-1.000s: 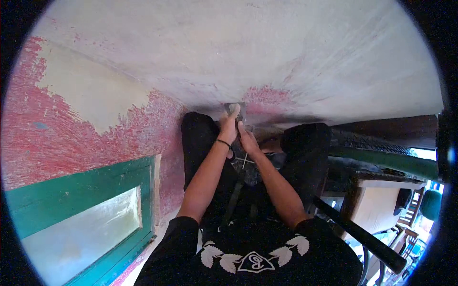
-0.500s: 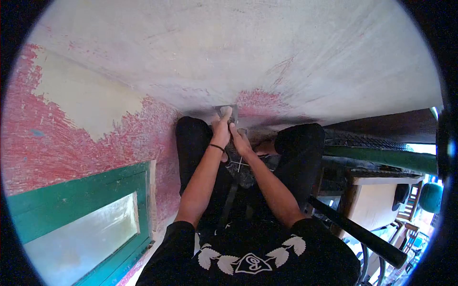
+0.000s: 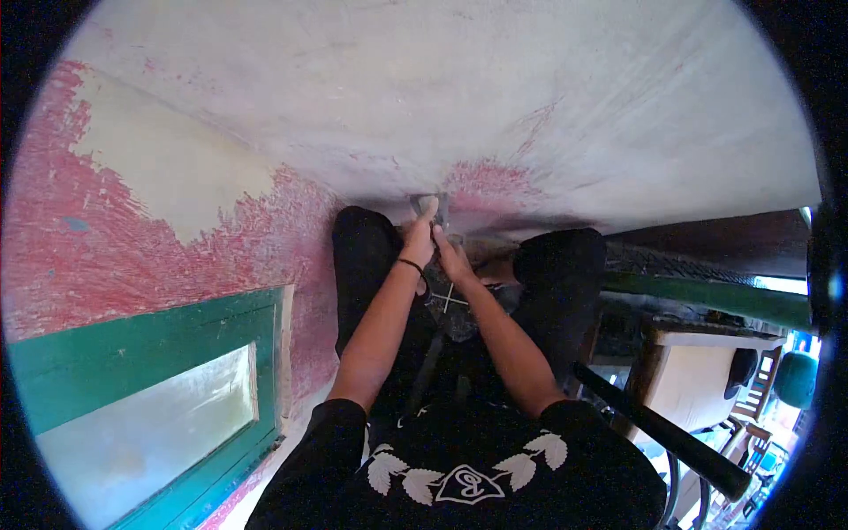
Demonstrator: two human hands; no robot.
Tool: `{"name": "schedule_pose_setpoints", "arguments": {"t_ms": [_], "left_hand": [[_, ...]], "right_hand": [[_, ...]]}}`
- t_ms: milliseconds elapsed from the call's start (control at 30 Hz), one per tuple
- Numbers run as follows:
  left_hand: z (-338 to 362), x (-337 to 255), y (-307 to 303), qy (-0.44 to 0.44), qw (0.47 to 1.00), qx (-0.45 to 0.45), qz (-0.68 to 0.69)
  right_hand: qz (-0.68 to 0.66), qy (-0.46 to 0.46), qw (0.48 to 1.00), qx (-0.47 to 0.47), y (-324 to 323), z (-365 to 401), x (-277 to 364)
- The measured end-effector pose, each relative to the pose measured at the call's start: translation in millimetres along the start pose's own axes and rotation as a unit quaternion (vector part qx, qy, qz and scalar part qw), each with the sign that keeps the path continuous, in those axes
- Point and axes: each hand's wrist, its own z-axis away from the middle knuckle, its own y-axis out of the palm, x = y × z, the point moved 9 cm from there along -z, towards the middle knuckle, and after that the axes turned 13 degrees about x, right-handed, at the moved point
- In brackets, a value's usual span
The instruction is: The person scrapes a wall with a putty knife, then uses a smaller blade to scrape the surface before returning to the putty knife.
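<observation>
The scraper (image 3: 432,204) sits just above the middle of the head view, its flat grey blade pressed against the wall (image 3: 371,97) at the lower edge of a patch of red paint (image 3: 488,179) that lies at two o'clock from it. Only the blade end shows; the rest is buried in the hands.

The left hand (image 3: 420,235) is clamped on the tool from seven o'clock, with one finger stretched up along the back of the blade. That looks like a way to bear down on the edge and keep it flat to the plaster. The right hand (image 3: 454,260) is closed just below and touching the left, at five o'clock from the blade. It seems wrapped round the handle, though the handle itself is hidden, and stacking both hands like this would put more weight behind the tool.

Both forearms run straight up from the black shirt (image 3: 464,477) at six o'clock and converge at the blade, elbows tucked in. A dark band (image 3: 411,263) circles the left wrist. The arms pass between two bent knees in black trousers (image 3: 364,252).

At eight o'clock a green window frame (image 3: 150,349) is set in wall that is red all round it. At four o'clock are a black bar (image 3: 662,433) and a green rail (image 3: 707,296).
</observation>
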Motion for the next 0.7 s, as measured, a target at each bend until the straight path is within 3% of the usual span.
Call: {"name": "schedule_pose_setpoints", "arguments": {"t_ms": [67,133,200,233,333,433,500,600,700], "left_hand": [[14,-28,24,0.051,0.999,-0.016,-0.009],[14,-39,36,0.02,0.999,0.024,-0.013],[15,-29,27,-0.031,0.999,0.035,-0.022],[18,-25,19,-0.024,0.999,-0.014,-0.027],[18,-34,26,0.063,0.998,-0.027,-0.012],[19,-52,42,0.062,0.998,0.033,-0.005],[17,-36,22,0.029,0.999,-0.008,-0.044],[16,-26,11,0.035,0.996,-0.063,-0.051],[15,-35,22,0.043,0.999,-0.011,-0.016]], "right_hand": [[-0.004,0.012,1.0,-0.022,-3,-9,-11],[-0.013,0.035,0.999,-0.03,-3,-7,0],[-0.063,0.072,0.995,0.032,5,3,-1],[-0.073,0.082,0.993,0.048,8,4,-11],[-0.009,0.007,1.0,-0.025,-3,-16,-9],[0.008,-0.04,0.996,-0.075,-6,-6,9],[-0.059,0.006,0.998,-0.004,11,22,34],[-0.014,0.113,0.994,0.003,1,3,-1],[-0.039,0.1,0.994,0.009,6,12,11]]}}
